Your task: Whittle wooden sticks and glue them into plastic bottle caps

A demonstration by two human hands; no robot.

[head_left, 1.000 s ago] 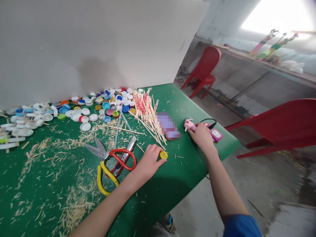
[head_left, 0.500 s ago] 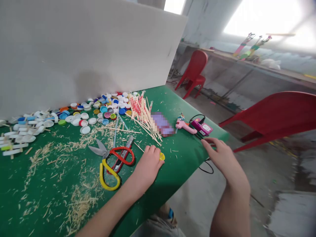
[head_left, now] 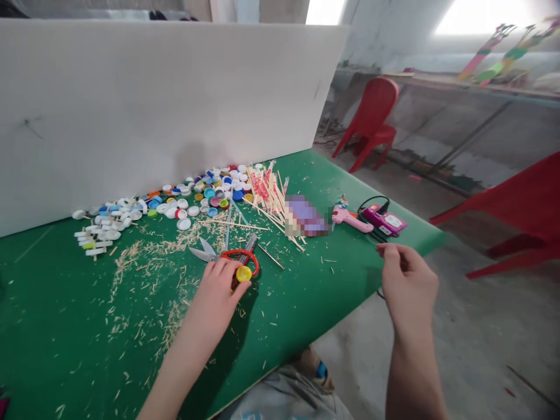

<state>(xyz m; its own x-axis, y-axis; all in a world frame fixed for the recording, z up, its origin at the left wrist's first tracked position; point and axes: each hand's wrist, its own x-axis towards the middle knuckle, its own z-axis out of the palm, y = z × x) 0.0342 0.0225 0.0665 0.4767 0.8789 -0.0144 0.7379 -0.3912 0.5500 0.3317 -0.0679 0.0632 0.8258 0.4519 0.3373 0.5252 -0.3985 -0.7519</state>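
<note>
My left hand (head_left: 221, 286) grips a yellow bottle cap (head_left: 244, 273) between thumb and fingers, above the handles of the scissors (head_left: 210, 252). It hides the yellow handle of the scissors and part of the utility knife (head_left: 249, 245) lying beneath them. A thin metal rod (head_left: 271, 256) rests just to the right. Beyond the table's right-hand front edge, my right hand (head_left: 409, 277) is closed in a pinch; whatever its fingertips hold is too small to make out. The pink glue gun (head_left: 352, 220) lies close by, beside a purple box with a black cable (head_left: 385, 220).
Many bottle caps (head_left: 214, 192) and thin wooden sticks (head_left: 271, 192) lie along the white board (head_left: 175, 99). Cap-and-stick pieces (head_left: 105, 227) sit at left. Wood shavings (head_left: 149, 262) litter the green table (head_left: 306, 303). A blurred purple item (head_left: 306, 214) lies near the sticks. Red chairs (head_left: 376, 116) stand beyond.
My left hand has lifted off the table with the yellow cap and moved left over the scissors, uncovering the metal rod. My right hand's fingers have closed into a pinch. The view has shifted.
</note>
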